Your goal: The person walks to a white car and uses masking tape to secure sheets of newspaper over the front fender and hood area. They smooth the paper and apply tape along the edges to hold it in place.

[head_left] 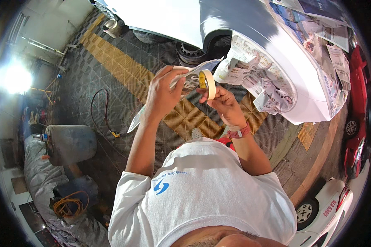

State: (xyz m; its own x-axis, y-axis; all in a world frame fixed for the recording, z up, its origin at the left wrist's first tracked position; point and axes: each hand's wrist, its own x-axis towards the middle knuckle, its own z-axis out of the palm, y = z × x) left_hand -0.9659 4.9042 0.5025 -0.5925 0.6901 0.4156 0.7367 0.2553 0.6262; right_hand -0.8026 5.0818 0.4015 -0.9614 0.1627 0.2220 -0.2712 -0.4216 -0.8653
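My left hand (165, 90) grips a thin printed sheet of newspaper (190, 81), which stretches from below the wrist up past the fingers. In my right hand (226, 105) is a roll of masking tape (211, 85) with a yellow inner core, held upright by its lower edge. The roll stands against or right beside the sheet's right end; I cannot tell whether any tape is stuck to it. Just beyond both hands is a white car body (251, 20) with grey patches. Crumpled newspaper (272, 92) covers the part by its wheel arch.
A wheel hub (189, 51) shows under the arch, near a tyre (147, 37) and a bucket (112, 29). A dark hose (93, 103) crosses the tiled floor (123, 61). At left are a tank (72, 140) and coiled orange cable (68, 204). A red car (358, 107) stands right.
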